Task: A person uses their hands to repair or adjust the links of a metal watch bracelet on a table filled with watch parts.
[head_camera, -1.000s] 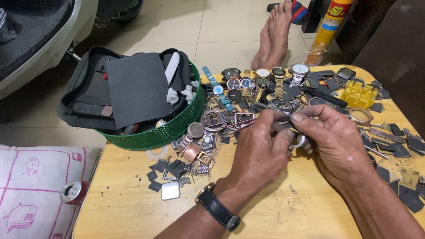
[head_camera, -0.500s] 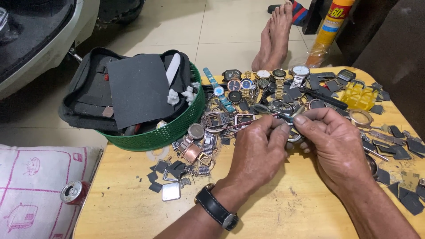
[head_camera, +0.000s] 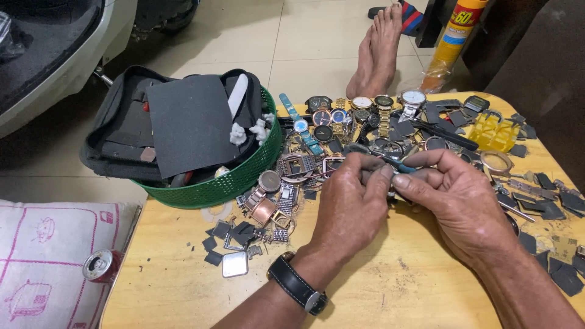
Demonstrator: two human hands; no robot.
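A small blue-handled tool (head_camera: 399, 164) sits pinched between the fingertips of both hands above the middle of the wooden bench (head_camera: 390, 286). The left hand (head_camera: 353, 204), a black watch on its wrist, closes on it from the left; the right hand (head_camera: 457, 201) grips it from the right, fingers curled tight. Just behind lies a heap of watches (head_camera: 359, 113) and loose watch parts. A green basket (head_camera: 231, 183) holding a black case stands to the left.
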